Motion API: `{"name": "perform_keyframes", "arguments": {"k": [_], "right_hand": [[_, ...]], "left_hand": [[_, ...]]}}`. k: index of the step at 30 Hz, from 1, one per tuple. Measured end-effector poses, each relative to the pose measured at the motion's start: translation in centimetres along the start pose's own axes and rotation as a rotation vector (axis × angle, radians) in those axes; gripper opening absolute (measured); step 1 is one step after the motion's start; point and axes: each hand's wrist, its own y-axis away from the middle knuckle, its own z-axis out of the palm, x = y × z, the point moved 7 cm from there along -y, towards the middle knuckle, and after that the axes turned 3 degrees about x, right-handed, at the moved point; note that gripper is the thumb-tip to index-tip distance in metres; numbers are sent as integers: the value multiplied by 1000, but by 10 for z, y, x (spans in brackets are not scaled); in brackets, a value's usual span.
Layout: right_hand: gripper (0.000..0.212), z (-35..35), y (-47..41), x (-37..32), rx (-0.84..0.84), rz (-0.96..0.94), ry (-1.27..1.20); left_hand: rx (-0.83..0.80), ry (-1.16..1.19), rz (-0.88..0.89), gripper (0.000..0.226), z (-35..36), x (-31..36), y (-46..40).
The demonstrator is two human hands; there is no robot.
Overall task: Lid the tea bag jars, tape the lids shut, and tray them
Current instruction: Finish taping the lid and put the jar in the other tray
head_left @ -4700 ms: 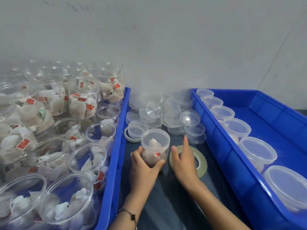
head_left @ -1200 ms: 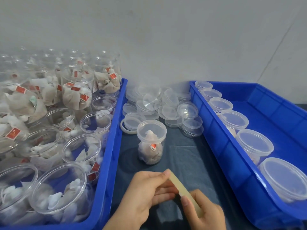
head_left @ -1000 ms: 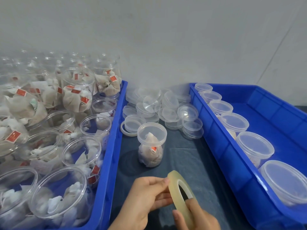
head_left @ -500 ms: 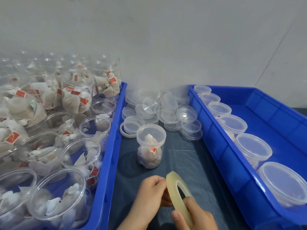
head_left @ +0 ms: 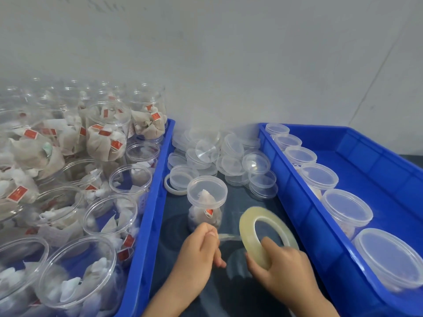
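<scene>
Grey wall behind, dark table (head_left: pixel 240 294) in front of me, with a strip of it bare between two blue bins. Left bin (head_left: pixel 146 225) is packed with open clear jars of tea bags (head_left: pixel 109 216), some stacked toward the back. Right bin (head_left: pixel 304 216) holds a row of lidded jars (head_left: pixel 346 208) along its near wall. At the far end of the strip sits a pile of loose clear lids (head_left: pixel 231 154), and a second tape ring (head_left: pixel 172 187) lies flat at its left edge. One lidded jar (head_left: pixel 206 202) with tea bags inside stands upright on the table, just beyond my hands, nearer the left one. My right hand (head_left: pixel 283 268) grips the tape roll (head_left: pixel 265 234) by its lower rim, fingers curled round it, roll held on edge and tilted, to the right of the jar and closer to me. My left hand (head_left: pixel 199 250) is curled, thumb and fingers pinching the free end of the tape strip (head_left: pixel 229 236), which runs taut from that hand across to the roll. Left hand sits right below the jar base, close to it; cannot tell if they touch. Strip passes in front of the jar, not on the lid.
</scene>
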Motion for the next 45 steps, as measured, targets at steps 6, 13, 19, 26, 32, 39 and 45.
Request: {"name": "perform_keyframes", "arguments": {"k": [6,13,19,26,32,39,45], "right_hand": [[42,14,-52,18,-2,114,86],[45,2,-72,14,202,130,63],[40,-19,-83,-5,510,-37,112],[43,-7,-81,-3,574,-45,25],[45,7,-73,15,428,71,-45],[45,16,-76,25,335,159,-47],[40,21,-77,27,327,186,-51]], "left_hand": [[10,288,-73,32,8,-10,-11],[74,16,222,27,-4,2,-15],[466,-161,560,14,-37,32,-30],[755,-261,637,27,-45,-4,-37],[749,-459,808,25,-37,2,-30],[719,-549,715,31,-30,-4,-39],[730,-555,699,32,-29,-7,-41]]}}
